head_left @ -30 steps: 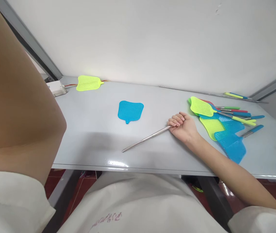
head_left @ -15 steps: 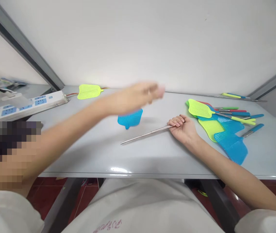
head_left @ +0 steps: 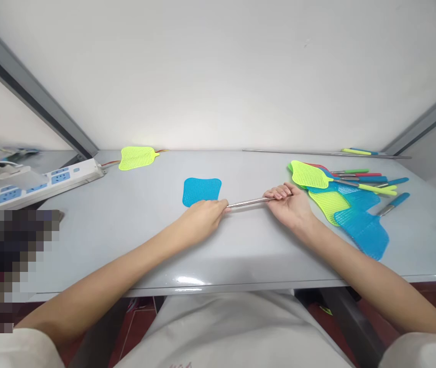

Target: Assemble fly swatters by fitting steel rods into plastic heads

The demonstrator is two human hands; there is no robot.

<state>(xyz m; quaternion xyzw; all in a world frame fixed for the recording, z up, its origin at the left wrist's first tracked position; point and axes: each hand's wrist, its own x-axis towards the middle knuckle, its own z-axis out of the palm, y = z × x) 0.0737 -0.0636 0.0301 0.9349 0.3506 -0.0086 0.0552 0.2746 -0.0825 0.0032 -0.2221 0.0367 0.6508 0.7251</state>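
A thin metal telescopic rod point(head_left: 247, 203) spans the gap between my two hands, low over the table. My left hand point(head_left: 207, 219) is closed around its left end. Palm up, my right hand point(head_left: 289, 204) has its fingers curled round the right end, whose tip is hidden. Just behind my left hand lies a blue perforated fly swatter head point(head_left: 201, 191), its near edge partly covered by the fingers. To the right of my right hand is a pile of fly swatters, with a yellow swatter point(head_left: 310, 175) on top and a blue swatter point(head_left: 365, 230) nearest me.
A lone yellow swatter head point(head_left: 137, 158) rests at the back left, beside a white power strip point(head_left: 75, 174). Long metal rods point(head_left: 317, 154) and coloured handles lie along the wall at the back right. The grey table's point(head_left: 259, 276) front edge is close to me.
My left hand has come down from above the blue swatter head and taken hold of the rod's free left end. My right hand keeps its grip in about the same place.
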